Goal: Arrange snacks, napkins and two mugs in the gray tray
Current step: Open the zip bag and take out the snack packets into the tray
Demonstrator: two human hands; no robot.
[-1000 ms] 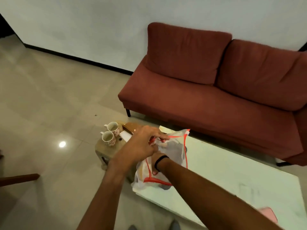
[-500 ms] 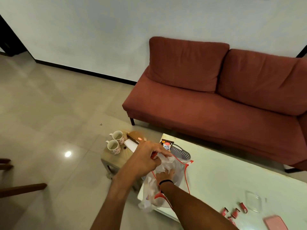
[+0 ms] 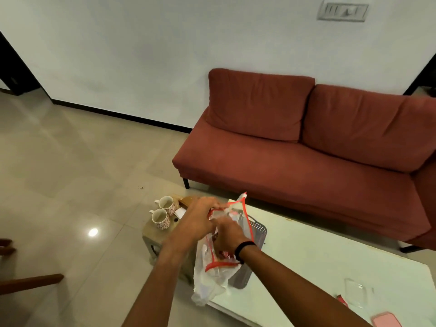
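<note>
I'm seeing both hands working a clear red-trimmed bag (image 3: 220, 263) over the gray tray (image 3: 258, 228) — left hand (image 3: 198, 220) pinching its rim, right hand (image 3: 227, 234) inside, grip hidden — no writing legible, two mugs (image 3: 162, 212) left of it.

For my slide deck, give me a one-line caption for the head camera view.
Both hands work a clear, red-trimmed plastic bag over the gray perforated tray; two patterned mugs wait nearby.
</note>
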